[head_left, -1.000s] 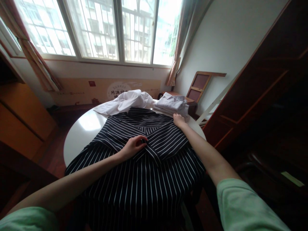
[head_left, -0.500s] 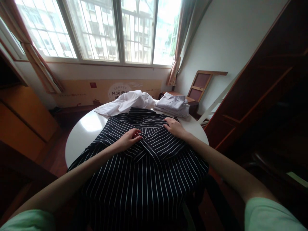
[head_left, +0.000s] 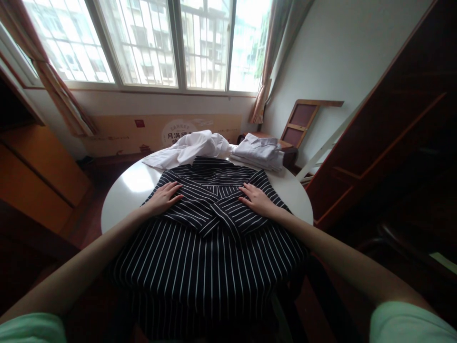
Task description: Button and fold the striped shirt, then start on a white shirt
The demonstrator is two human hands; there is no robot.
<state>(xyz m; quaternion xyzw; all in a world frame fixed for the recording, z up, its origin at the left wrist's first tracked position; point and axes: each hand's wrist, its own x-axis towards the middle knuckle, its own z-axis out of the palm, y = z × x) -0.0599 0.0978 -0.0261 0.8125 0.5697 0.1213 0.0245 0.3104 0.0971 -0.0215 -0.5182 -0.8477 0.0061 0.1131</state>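
Note:
A black shirt with white stripes (head_left: 214, 257) lies spread over the round white table, its lower part hanging down over the near edge. Both sleeves are folded inward, and their cuffs cross near the middle. My left hand (head_left: 164, 197) rests flat on the left sleeve, fingers spread. On the right sleeve lies my right hand (head_left: 257, 200), also open, with its fingers pointing inward. Neither hand grips the cloth.
Behind the shirt, a crumpled white garment (head_left: 196, 145) and a stack of folded light shirts (head_left: 259, 151) sit on the white table (head_left: 117, 209). A wooden chair (head_left: 300, 124) stands beyond, near the wall. A dark wooden door panel (head_left: 374, 138) leans in at right.
My left hand has moved left from the crossed cuffs to the left sleeve and its fingers have flattened out. My right hand has shifted slightly down the right sleeve. The left sleeve looks flatter.

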